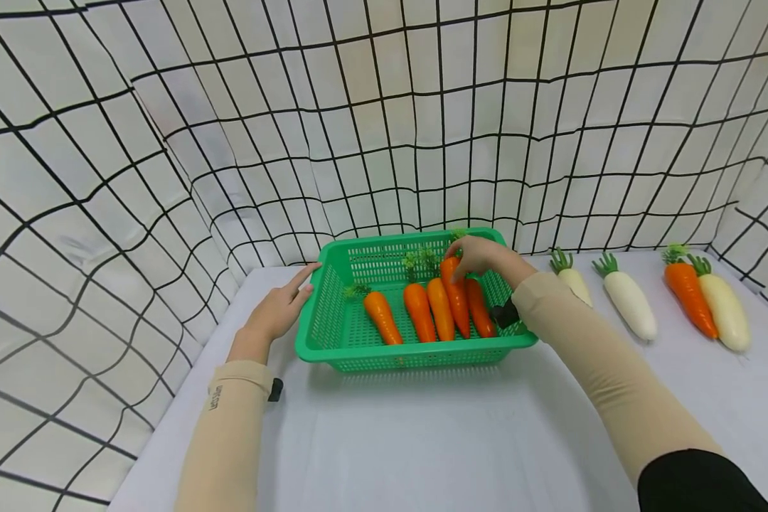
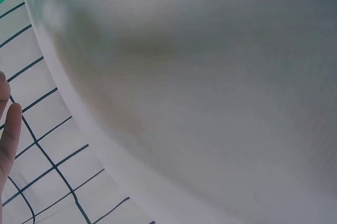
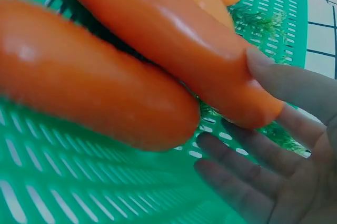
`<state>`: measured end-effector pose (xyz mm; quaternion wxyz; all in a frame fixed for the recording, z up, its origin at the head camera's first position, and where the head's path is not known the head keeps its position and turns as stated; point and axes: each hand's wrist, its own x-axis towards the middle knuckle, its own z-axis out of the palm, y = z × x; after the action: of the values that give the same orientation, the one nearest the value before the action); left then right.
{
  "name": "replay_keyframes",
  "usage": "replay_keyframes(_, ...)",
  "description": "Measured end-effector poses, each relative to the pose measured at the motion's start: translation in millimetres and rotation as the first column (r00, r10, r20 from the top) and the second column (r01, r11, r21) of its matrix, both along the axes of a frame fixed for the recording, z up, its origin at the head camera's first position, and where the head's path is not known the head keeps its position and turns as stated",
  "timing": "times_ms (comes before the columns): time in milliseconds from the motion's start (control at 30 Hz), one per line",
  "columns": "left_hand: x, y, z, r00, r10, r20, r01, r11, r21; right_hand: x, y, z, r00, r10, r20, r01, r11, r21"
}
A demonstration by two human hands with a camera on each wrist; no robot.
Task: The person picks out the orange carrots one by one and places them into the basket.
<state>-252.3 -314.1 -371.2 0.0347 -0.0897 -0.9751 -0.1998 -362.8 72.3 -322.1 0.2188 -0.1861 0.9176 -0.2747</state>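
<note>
A green plastic basket holds several orange carrots with green tops. My right hand reaches over its back right part and pinches a carrot near the leafy end. In the right wrist view the thumb lies on top of this carrot, with the other fingers low beside it; another carrot lies alongside. My left hand is at the basket's left side, fingers extended and fingertips touching the rim. Only a little of the left hand shows at the edge of the left wrist view.
Right of the basket lie three white radishes, one in the middle, one partly behind the right sleeve, and one against another carrot. Black wire mesh over white sheeting encloses the white table.
</note>
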Motion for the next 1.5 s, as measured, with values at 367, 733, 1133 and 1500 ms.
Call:
replay_keyframes(367, 1.3, 0, 1.0, 1.0, 0.003, 0.01, -0.003, 1.0, 0.001, 1.4, -2, -7.2, 0.994, 0.082, -0.072, -0.069, 0.982, 0.176)
replay_keyframes(733, 1.2, 0, 2.8, 1.0, -0.003, 0.0, 0.003, 1.0, 0.004, 5.3, -5, -5.0, 0.991, 0.124, -0.046, -0.108, 0.961, 0.254)
replay_keyframes(1133, 0.5, 1, 2.1, 1.0, -0.003, 0.003, 0.003, 1.0, 0.002, 8.9, 0, -0.3, 0.99, 0.124, -0.073, -0.105, 0.969, 0.225)
replay_keyframes(1500, 1.0, 0, 2.3, 1.0, 0.001, 0.0, -0.001, 1.0, -0.005, 16.1, 22, 29.6, 0.976, 0.213, -0.05, -0.212, 0.977, 0.02)
